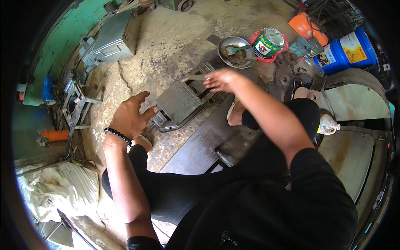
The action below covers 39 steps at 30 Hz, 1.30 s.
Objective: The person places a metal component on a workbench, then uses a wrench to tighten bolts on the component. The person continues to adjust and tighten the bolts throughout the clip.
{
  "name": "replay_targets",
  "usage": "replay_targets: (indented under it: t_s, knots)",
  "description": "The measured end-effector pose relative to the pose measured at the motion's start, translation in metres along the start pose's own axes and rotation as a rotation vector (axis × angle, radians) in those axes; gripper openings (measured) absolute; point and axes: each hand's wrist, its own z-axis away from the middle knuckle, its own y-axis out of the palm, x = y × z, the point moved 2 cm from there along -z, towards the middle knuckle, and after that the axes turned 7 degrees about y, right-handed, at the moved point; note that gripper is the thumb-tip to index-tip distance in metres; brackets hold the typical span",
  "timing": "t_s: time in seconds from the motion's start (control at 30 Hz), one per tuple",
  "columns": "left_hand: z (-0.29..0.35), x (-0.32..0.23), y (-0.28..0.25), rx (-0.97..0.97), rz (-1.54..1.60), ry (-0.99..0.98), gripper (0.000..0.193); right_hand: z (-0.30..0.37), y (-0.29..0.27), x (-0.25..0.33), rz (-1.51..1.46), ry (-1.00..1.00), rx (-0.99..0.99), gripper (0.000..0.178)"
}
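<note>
A grey metal housing (179, 102) with a flat, worn top lies on the floor in front of me. Its far right part has rectangular openings in a frame (199, 85). My left hand (132, 114) hovers by the housing's left end, fingers and thumb apart, nothing in it; a black bead bracelet circles the wrist. Over the framed openings, my right hand (221, 80) is closed, slightly blurred, around a thin pale strip-like tool (193, 78) that points left. The tool's exact kind cannot be made out, nor whether it touches the frame.
Beyond my right hand stand a metal bowl (236, 41) with a green-handled brush and dark residue, and a green paint can (268, 43). A blue bucket (346, 52) lies far right. A grey metal box (116, 37) and a metal stand (77, 104) are left. A metal plate (187, 152) lies near me.
</note>
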Motion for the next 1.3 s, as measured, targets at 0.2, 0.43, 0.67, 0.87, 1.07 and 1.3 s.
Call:
replay_targets:
  t_s: [0.2, 0.43, 0.67, 0.87, 1.07, 1.3]
  knots:
    - [-0.006, 0.003, 0.007, 0.029, 0.049, -0.037, 0.053, 0.139, -0.154, 0.071, 0.387, -0.141, -0.187, 0.042]
    - [-0.017, 0.011, 0.030, 0.089, 0.029, -0.114, 0.051, 0.184, -0.297, 0.008, 0.295, -0.017, -0.417, 0.024]
    - [-0.029, 0.025, 0.070, 0.229, 0.004, -0.185, 0.051, 0.132, -0.340, -0.152, -0.308, 0.010, -0.424, 0.025]
    - [-0.046, 0.031, 0.093, 0.298, 0.023, -0.154, 0.052, 0.068, -0.307, -0.211, -0.283, 0.006, -0.371, 0.025]
    - [-0.061, 0.025, 0.101, 0.289, 0.046, -0.132, 0.051, 0.058, -0.289, -0.226, -0.217, 0.024, -0.365, 0.026]
    - [-0.068, 0.012, 0.108, 0.327, -0.001, -0.100, 0.051, 0.074, -0.285, -0.245, -0.180, 0.025, -0.381, 0.027]
